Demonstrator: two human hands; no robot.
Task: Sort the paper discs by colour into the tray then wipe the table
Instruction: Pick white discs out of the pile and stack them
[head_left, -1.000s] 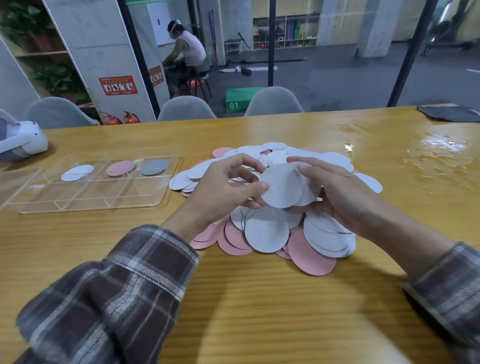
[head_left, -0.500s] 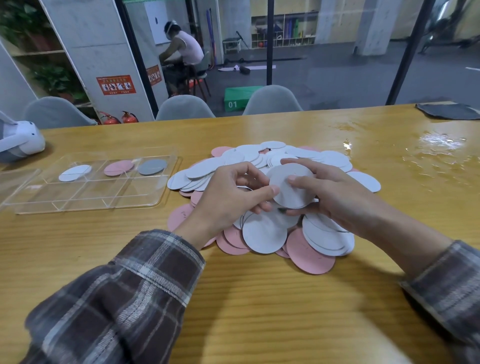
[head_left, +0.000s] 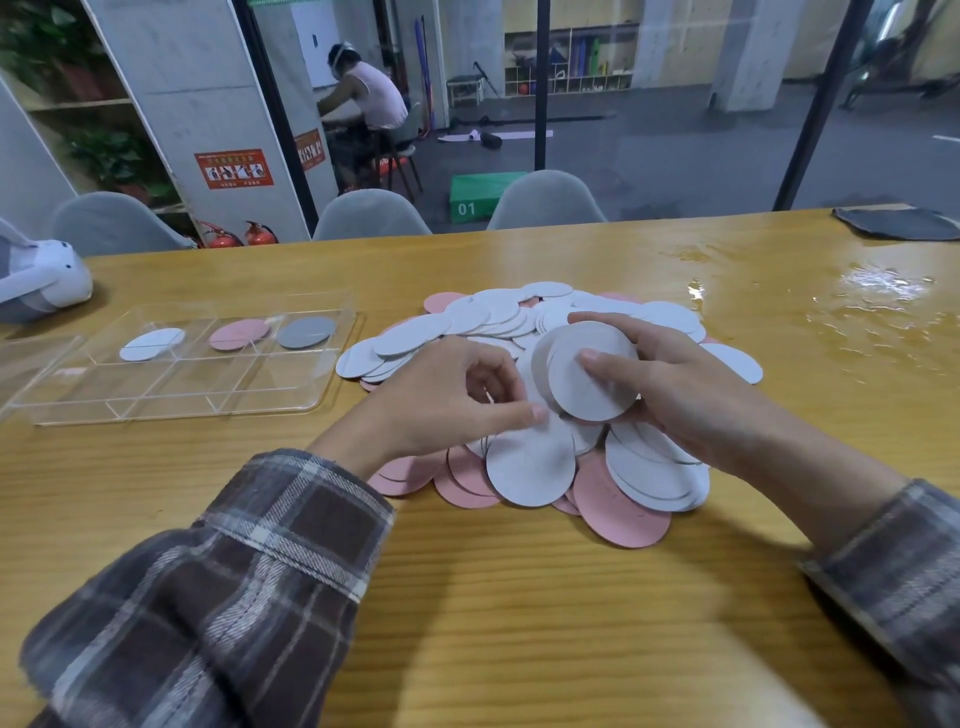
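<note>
A heap of white and pink paper discs (head_left: 530, 467) lies at the table's middle. My right hand (head_left: 691, 395) grips a small stack of white discs (head_left: 587, 384) just above the heap, thumb across the top one. Beside it, my left hand (head_left: 457, 400) has its fingers curled, the thumb tip touching the stack's lower left edge. At the left sits a clear compartment tray (head_left: 171, 400), with a white disc (head_left: 151, 344), a pink disc (head_left: 239, 334) and a grey disc (head_left: 306, 331) in three separate back compartments.
A white headset (head_left: 41, 280) rests at the far left of the table. A wet patch (head_left: 883, 296) shines at the right, and a dark grey cloth (head_left: 898, 223) lies at the far right corner. Grey chairs (head_left: 371, 215) line the far edge.
My right hand has gathered the white discs into a tighter stack and tilted it toward me. My left hand has slid slightly lower, its thumb now at the stack's edge.
</note>
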